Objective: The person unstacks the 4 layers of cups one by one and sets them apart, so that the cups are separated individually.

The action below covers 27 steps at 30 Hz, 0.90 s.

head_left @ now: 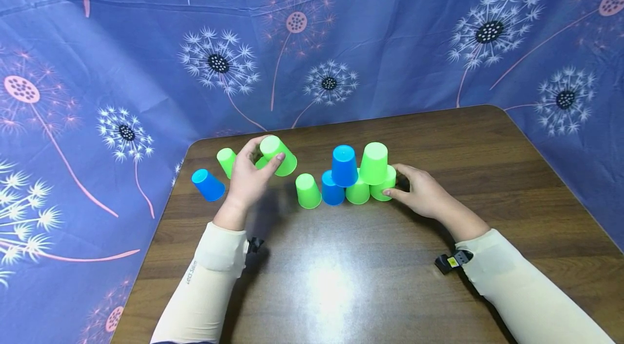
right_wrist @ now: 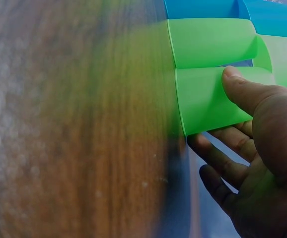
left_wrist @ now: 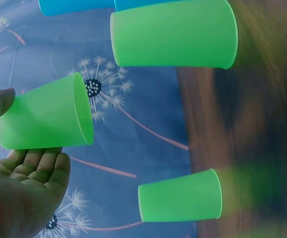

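My left hand [head_left: 251, 179] holds a green cup [head_left: 280, 157] upside down above the table, thumb on its near side; in the left wrist view the same cup [left_wrist: 46, 114] lies between thumb and fingers. With thumb and fingers on opposite sides, my right hand [head_left: 421, 192] grips the right end green cup [right_wrist: 213, 99] of a row. That row has a green cup [head_left: 309, 192] at its left end, then a blue cup [head_left: 332, 192] and another green cup [head_left: 358, 193]. On top stand a blue cup [head_left: 344, 166] and a green cup [head_left: 374, 164], both upside down.
Left of the left hand stand a blue cup [head_left: 208, 185] and a green cup [head_left: 226, 162]; one more green cup [head_left: 261, 163] is partly hidden behind that hand. The brown wooden table [head_left: 370, 279] ends at a blue dandelion-print cloth [head_left: 400, 62] behind.
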### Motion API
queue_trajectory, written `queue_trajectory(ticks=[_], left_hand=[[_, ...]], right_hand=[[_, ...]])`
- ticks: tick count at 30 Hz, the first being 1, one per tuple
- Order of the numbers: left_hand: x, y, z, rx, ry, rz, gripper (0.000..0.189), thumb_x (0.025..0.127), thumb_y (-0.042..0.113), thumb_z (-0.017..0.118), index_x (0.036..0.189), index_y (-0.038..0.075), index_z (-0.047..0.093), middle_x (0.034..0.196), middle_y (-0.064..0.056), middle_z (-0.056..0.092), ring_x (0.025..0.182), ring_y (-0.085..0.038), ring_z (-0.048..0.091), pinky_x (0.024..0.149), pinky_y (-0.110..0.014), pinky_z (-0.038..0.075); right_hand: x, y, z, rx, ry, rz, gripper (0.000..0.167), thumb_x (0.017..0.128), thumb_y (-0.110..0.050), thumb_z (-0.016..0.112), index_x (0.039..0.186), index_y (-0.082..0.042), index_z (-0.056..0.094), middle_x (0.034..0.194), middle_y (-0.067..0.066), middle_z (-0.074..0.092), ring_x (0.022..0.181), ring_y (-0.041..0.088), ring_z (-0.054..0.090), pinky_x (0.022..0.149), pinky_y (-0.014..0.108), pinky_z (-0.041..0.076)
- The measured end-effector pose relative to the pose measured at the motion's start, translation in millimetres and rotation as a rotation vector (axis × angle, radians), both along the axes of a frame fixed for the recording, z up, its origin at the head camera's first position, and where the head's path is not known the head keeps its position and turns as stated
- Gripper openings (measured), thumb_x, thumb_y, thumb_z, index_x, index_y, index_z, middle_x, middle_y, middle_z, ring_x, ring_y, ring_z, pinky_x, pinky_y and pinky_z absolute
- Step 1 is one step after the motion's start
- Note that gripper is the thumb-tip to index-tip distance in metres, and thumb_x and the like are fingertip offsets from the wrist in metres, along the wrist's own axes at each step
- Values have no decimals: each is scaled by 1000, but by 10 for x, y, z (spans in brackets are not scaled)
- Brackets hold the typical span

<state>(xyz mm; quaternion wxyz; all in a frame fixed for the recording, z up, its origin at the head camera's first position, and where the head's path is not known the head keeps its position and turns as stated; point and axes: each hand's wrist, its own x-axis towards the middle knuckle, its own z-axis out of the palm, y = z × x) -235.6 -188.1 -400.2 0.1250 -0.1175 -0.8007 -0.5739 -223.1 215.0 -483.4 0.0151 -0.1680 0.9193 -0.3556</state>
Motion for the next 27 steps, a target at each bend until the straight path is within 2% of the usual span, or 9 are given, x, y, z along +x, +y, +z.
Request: queue_trajectory(ticks=[7,14,21,27], left_hand=[[-4,-185,-64,7,-32,57,49,95,17,81,139,7,61,124,-13,68,118,-26,63,102,-46,51],[7,-338,-123,-46,-63,115,51,93,26,83,138,12,62,126,-9,68,122,-25,64,104,-47,52],[-3,-480,-214,-94,-71,147,53,93,24,83,139,8,61,129,-13,67,123,-28,63,103,-47,52],[-7,-574,-303,-162,-114,205,55,93,21,83,139,3,59,131,-17,66,124,-31,62,105,-47,51]], right_hand=[[3,0,-5,5,3,-1,71,96,-38,79,149,-1,51,142,22,60,135,44,53,111,65,41],[-3,-1,-7,4,6,1,70,96,-38,79,149,0,51,142,22,60,135,44,53,111,64,41],[-11,0,-15,5,20,4,69,96,-35,80,148,0,52,142,21,61,135,43,54,112,63,41],[-1,-6,-12,10,6,6,71,97,-39,78,150,0,50,146,23,57,138,45,50,113,65,39]])
